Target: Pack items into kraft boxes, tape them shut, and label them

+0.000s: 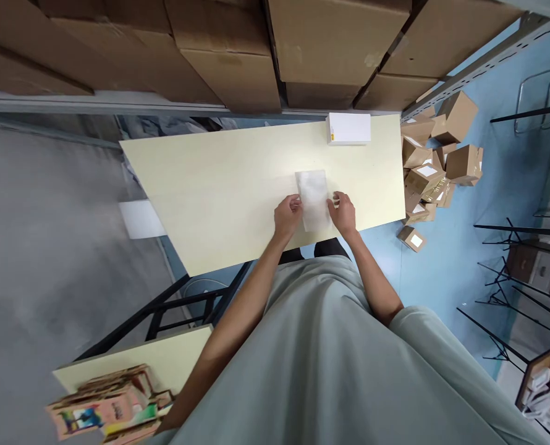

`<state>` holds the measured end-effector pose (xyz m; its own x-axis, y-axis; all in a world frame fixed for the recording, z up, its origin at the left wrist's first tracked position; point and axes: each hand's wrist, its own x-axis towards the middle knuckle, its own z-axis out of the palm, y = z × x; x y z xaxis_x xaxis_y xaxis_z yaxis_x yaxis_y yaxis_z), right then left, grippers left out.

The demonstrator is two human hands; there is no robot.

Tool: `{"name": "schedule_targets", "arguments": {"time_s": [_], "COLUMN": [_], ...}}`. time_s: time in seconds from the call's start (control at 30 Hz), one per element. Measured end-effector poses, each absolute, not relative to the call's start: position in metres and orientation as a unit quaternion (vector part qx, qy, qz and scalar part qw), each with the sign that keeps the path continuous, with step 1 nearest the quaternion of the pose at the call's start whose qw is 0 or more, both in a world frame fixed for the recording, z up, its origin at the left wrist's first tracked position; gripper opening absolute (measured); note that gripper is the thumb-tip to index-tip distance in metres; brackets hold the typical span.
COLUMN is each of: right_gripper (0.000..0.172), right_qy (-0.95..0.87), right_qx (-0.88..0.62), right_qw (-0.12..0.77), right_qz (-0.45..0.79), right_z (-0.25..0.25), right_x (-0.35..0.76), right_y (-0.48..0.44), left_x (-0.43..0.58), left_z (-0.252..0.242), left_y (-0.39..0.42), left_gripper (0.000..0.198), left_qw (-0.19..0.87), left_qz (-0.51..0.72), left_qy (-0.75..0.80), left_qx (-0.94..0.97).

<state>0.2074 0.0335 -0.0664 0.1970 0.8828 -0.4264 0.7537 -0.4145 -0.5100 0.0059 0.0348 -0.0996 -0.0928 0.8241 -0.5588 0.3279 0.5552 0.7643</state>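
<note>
A flat, whitish, semi-see-through pouch (314, 204) lies on the cream tabletop (228, 191) near its front edge; its contents cannot be made out. At the pouch's left edge, my left hand (288, 217) has its fingers curled and pressed together, seemingly pinching that edge. My right hand (343, 215) is beside the right edge, thumb close to the pouch and fingers bent but apart from the thumb. Behind the pouch, at the back of the table, rests a closed white box (349, 128) with a small yellow mark on its left end.
Large cardboard boxes (324, 43) fill a shelf over the table's back edge. Small labelled cartons (426, 176) are heaped on the blue floor to the right. At lower left, printed flattened cardboard (112, 408) lies on another board. Black metal stands (507, 290) are at far right.
</note>
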Motion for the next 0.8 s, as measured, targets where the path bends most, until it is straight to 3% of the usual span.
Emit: {"name": "schedule_targets", "arguments": {"time_s": [0.17,0.3,0.57,0.8], "right_gripper": [0.016,0.024,0.021,0.017], "right_qy": [-0.477,-0.501,-0.504,-0.474], "right_qx": [-0.774,-0.741,-0.727,-0.737], "right_qw": [0.107,0.115,0.091,0.158], "right_qz": [0.402,0.432,0.458,0.455], "right_z": [-0.077,-0.077,-0.056,-0.04], "right_x": [0.189,0.181,0.211,0.292], "right_y": [0.045,0.05,0.049,0.046], "left_x": [-0.004,-0.006,0.031,0.1], "left_z": [-0.101,-0.103,-0.098,-0.08], "left_y": [0.029,0.024,0.015,0.019], "left_gripper": [0.035,0.038,0.038,0.04], "left_qw": [0.579,0.608,0.567,0.59], "left_qz": [0.259,0.285,0.286,0.26], "left_qy": [0.68,0.669,0.7,0.663], "left_qx": [0.368,0.318,0.327,0.381]}}
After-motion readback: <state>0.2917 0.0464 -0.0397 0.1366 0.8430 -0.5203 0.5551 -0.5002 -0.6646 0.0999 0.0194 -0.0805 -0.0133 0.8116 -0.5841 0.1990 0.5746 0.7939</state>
